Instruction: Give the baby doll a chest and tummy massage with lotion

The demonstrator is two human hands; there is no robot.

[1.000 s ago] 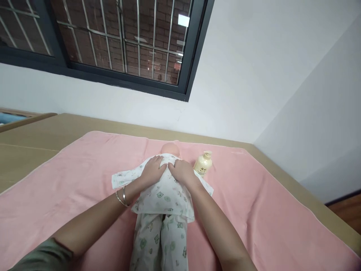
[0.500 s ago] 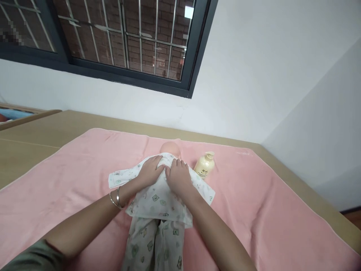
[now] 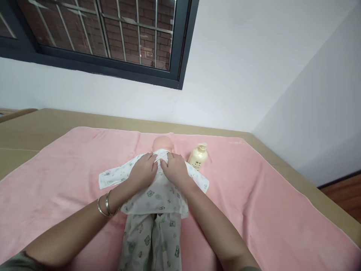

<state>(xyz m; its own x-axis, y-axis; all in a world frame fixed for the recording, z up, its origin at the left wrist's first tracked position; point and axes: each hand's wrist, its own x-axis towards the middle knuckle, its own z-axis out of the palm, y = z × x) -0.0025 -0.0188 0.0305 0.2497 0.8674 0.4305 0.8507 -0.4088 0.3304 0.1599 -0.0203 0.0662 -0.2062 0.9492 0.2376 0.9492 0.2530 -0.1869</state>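
A doll lies on a pink blanket (image 3: pixel 84 162), its bald head (image 3: pixel 163 143) at the far end. It wears a white printed shirt (image 3: pixel 158 195) and matching trousers (image 3: pixel 166 233), with the sleeves spread out to the sides. My left hand (image 3: pixel 143 170) rests on the left of the shirt's chest, fingers stretched toward the collar. On the right of the chest lies my right hand (image 3: pixel 175 169), its fingers also extended and its thumb near the middle. Both palms hide part of the shirt front. Two bangles (image 3: pixel 107 205) circle my left wrist.
A cream pump bottle (image 3: pixel 198 157) stands on the blanket just right of the doll's shoulder. Beyond the blanket runs a tan surface (image 3: pixel 62 117), bounded by a white wall (image 3: pixel 225 75) and a dark-framed barred window (image 3: pixel 113 37).
The view has shifted, so the scene sits further left and slightly higher. My thumbs have moved a little apart on the shirt's chest, and both hands stay on it.
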